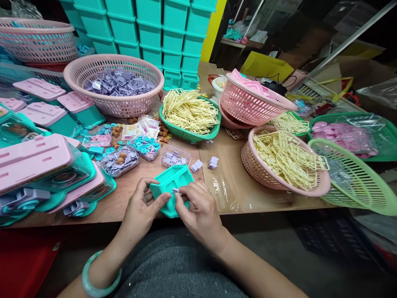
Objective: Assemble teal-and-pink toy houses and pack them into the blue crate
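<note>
A teal plastic toy case (171,182) is held over the near edge of the brown table (130,194). My left hand (141,211) grips its left side, thumb along the lower edge. My right hand (198,209) pinches a small lilac plastic piece (176,191) against the case's face. A few loose lilac pieces (204,164) lie just beyond, next to a clear tray of lilac pieces (175,157).
A pink basket of lilac parts (114,85) stands at the back left. A green basket (190,112) and a pink basket (287,163) hold cream frames. Assembled pink-and-teal cases (46,165) pile at the left. Teal boxes (149,29) are stacked behind. Green baskets (353,178) sit at the right.
</note>
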`<state>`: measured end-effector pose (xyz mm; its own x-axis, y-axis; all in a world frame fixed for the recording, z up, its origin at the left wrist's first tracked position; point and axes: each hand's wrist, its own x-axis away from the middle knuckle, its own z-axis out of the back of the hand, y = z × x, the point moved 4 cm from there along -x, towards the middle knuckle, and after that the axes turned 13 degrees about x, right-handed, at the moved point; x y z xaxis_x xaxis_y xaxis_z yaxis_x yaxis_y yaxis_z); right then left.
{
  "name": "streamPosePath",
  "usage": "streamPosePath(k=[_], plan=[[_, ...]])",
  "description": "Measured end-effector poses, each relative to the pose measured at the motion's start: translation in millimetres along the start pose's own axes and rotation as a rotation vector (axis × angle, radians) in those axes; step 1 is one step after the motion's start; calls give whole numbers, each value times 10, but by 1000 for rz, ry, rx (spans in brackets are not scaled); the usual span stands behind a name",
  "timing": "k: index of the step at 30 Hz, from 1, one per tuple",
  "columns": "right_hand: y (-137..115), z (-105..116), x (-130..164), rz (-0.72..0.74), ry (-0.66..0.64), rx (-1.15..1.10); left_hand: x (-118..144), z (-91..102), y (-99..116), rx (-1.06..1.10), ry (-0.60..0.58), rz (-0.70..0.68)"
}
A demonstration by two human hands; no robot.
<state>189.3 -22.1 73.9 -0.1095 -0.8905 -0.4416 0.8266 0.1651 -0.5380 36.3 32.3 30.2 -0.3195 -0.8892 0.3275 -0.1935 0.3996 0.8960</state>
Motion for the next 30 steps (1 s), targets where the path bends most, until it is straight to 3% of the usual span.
streamPosePath(k=[10, 16, 23, 26, 30], plan=[[7, -46, 41, 38, 2, 27, 39, 17, -57, -110, -43, 3], [113, 48, 28, -15, -165, -130, -37, 101, -5, -1, 49, -30], [-12, 8, 47, 163, -138, 175, 41, -33, -8, 45, -38, 104], [-35, -73, 91, 158, -102, 213, 65, -68, -74, 95, -46, 153], [-29, -135, 104, 148, -27, 177, 51, -43, -85, 57, -51, 51]])
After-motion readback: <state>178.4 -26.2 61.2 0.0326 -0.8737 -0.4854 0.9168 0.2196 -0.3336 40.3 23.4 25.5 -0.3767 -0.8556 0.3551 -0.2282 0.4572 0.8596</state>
